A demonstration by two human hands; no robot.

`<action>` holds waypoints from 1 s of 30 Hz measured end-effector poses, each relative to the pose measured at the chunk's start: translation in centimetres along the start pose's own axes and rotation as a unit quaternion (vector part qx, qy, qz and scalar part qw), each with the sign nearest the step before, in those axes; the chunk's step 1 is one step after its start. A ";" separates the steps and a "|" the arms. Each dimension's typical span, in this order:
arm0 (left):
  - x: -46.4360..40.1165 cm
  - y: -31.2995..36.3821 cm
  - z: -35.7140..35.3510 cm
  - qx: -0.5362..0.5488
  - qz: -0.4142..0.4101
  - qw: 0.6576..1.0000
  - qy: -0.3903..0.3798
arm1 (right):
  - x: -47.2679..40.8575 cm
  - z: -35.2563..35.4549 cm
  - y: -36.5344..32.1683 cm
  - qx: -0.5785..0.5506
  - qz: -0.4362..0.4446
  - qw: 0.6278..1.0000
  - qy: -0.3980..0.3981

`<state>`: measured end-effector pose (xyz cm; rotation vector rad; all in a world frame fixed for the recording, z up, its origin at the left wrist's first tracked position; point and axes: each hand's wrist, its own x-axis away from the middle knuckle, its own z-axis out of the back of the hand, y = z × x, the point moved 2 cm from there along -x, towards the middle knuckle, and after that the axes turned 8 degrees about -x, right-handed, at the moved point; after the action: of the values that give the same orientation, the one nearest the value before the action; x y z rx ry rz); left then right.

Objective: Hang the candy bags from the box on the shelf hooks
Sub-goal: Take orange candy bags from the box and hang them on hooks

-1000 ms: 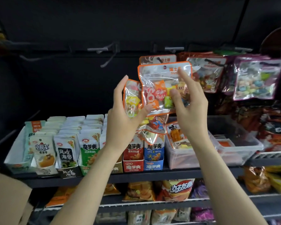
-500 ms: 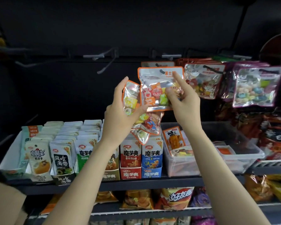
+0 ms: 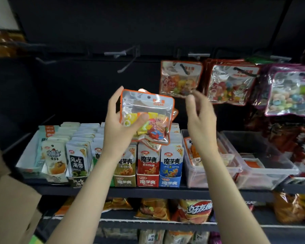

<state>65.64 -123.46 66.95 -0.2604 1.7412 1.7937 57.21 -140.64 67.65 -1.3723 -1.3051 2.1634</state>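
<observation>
- Your left hand (image 3: 119, 127) grips a small stack of bags (image 3: 149, 117), thumb across the front, fingers behind; front one orange-edged, clear, hang hole at top.
- Your right hand (image 3: 200, 118) is empty, fingers loosely curled, partly apart, just below the hung bag (image 3: 180, 79).
- Done, judging by what hangs: one orange bag on its hook (image 3: 198, 55), w/ red-edged (image 3: 231, 83) and purple-edged (image 3: 291, 92) ones on hooks further right.
- Left: the stack in your hand; empty hook (image 3: 128, 61) up-left of it looks like the next spot. Can't tell how many bags in the stack.
- Box (image 3: 9, 205) sits at lower left, cardboard flap only; contents not visible, so remaining count unknown.
- Shelf (image 3: 148, 191) below the hooks: dark, packed w/ snack cartons (image 3: 149, 166) and a clear tub (image 3: 264, 164) at right. Lower shelves hold chip bags.
- Room: dim, dark back panel, store aisle.
</observation>
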 end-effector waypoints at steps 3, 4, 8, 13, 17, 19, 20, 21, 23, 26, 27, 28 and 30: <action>0.9 0.4 -1.6 0.052 0.012 0.998 -0.029 | 3.3 -0.3 -1.0 -0.120 -0.072 0.988 -0.072; 1.2 0.3 -2.0 0.053 0.012 0.997 -0.045 | 3.7 -0.1 -1.0 -0.152 -0.078 0.983 -0.069; 2.1 0.5 -2.9 0.053 -0.006 0.994 -0.100 | 3.9 1.4 -0.8 -0.216 -0.051 0.972 -0.080; 2.2 1.2 -3.2 0.055 -0.043 0.991 -0.113 | 3.5 2.3 -1.6 -0.256 0.006 0.961 -0.104; 1.5 2.0 -3.1 0.040 -0.066 0.991 -0.109 | 3.1 2.7 -2.3 -0.237 0.025 0.966 -0.098; 1.1 2.5 -3.0 0.036 -0.070 0.991 -0.108 | 3.1 3.0 -2.4 -0.202 0.016 0.975 -0.091; 1.0 2.6 -3.0 0.033 -0.071 0.991 -0.107 | 3.1 3.1 -2.4 -0.174 0.008 0.981 -0.089; 1.0 2.6 -3.0 0.028 -0.071 0.991 -0.106 | 3.1 3.2 -2.3 -0.143 0.000 0.986 -0.087; 1.1 2.4 -3.1 0.004 -0.063 0.993 -0.100 | 3.2 3.3 -2.2 -0.054 0.015 0.996 -0.067; 1.0 2.3 -3.0 -0.106 -0.083 0.989 -0.060 | 3.1 3.0 -2.7 0.127 0.111 0.986 0.004; 0.8 2.5 -3.0 -0.156 -0.101 0.981 -0.046 | 3.0 2.9 -3.0 0.157 0.139 0.977 0.026; 0.6 2.7 -2.9 -0.189 -0.114 0.975 -0.038 | 2.7 2.8 -3.3 0.164 0.154 0.974 0.037; 0.0 3.2 -2.7 -0.203 -0.121 0.971 -0.036 | 2.0 2.6 -3.7 0.114 0.156 0.981 0.032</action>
<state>63.09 -125.87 69.33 -0.5450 1.2200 1.9323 53.22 -138.72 69.85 -1.6210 -0.8308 2.3538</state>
